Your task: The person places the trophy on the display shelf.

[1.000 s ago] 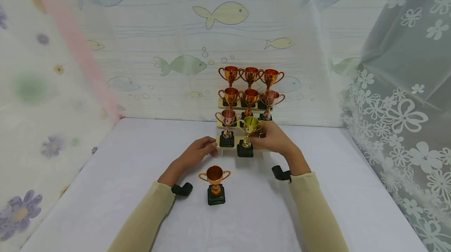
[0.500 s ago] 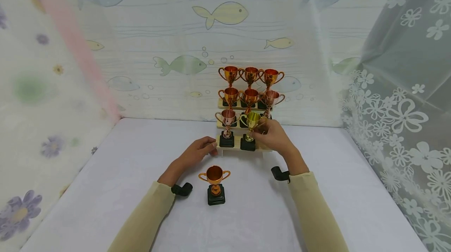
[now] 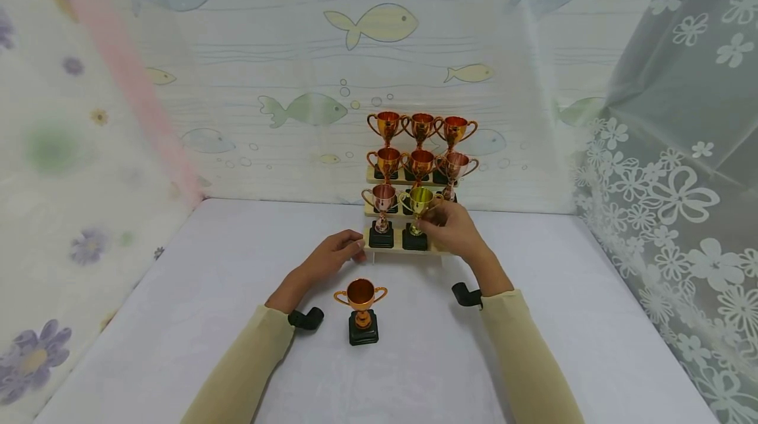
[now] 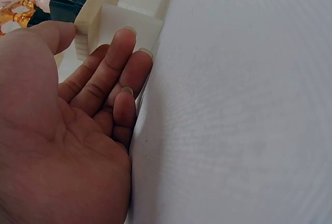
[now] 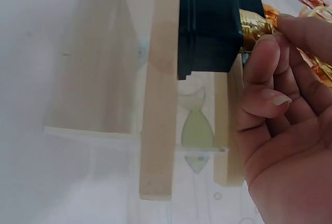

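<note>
My right hand (image 3: 463, 234) pinches the stem of a gold trophy cup (image 3: 422, 199) between thumb and fingers. Its black base (image 5: 215, 29) stands at the front wooden shelf (image 5: 160, 105) of a tiered display rack, upright and right of a pink-gold trophy cup (image 3: 381, 199). At the rack's left end is my left hand (image 3: 329, 255), palm turned toward the rack. Its thumb (image 4: 61, 35) lies at the corner of the shelf board (image 4: 92, 17), with the loosely bent fingers beside the white support (image 4: 150, 24). An orange-gold trophy cup (image 3: 362, 295) stands upright on the table between my forearms.
Higher tiers of the rack carry several orange-gold trophy cups (image 3: 388, 122) and a pinkish one (image 3: 456, 164) at the right. A white cloth covers the table (image 3: 237, 233). Fish-patterned curtain (image 3: 284, 160) hangs close behind the rack; a lace curtain (image 3: 669, 226) hangs at the right.
My right hand has brought the gold trophy cup up from in front of the shelf and back over it, then shifted it slightly left toward the pink-gold one. The left hand keeps its place.
</note>
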`<state>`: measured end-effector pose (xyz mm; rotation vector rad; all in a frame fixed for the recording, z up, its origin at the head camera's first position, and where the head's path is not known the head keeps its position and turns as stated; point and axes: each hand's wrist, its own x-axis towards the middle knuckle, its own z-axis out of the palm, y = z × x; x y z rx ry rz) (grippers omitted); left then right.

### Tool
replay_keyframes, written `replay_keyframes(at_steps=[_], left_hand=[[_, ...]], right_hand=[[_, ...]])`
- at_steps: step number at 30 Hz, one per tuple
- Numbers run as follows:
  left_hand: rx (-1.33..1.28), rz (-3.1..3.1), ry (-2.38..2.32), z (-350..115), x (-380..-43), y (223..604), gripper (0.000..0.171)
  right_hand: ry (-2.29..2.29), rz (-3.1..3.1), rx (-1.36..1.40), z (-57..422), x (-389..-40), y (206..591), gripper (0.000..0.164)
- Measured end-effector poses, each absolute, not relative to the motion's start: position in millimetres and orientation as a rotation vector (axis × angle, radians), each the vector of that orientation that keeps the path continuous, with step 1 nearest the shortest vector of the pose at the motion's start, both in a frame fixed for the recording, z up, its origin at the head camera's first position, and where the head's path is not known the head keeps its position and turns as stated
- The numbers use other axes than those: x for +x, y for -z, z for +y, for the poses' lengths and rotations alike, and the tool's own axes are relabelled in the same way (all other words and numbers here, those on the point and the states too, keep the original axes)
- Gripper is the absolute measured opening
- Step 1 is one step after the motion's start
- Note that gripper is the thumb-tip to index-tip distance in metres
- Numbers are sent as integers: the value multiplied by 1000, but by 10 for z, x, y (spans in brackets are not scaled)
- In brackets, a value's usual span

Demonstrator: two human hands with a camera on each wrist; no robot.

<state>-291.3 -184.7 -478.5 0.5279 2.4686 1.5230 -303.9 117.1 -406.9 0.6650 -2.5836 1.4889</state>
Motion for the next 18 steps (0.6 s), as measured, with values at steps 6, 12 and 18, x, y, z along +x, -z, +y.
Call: replay_keyframes(at_steps=[6,12,18], left_hand=[[531,2452,-1536,-1852,-2924,4794,36],[533,2442,-1553,-1854,-2948,4830,37],[527,2451,-1551,-1856,-2932,4821,38]], right_hand=[[-1464,-2560,680,1153,-3055,4102,15],[-1485,-2571,685,1161,-3045,4083,16],[-1603,-2557,691,1228,-3027,4041,22]])
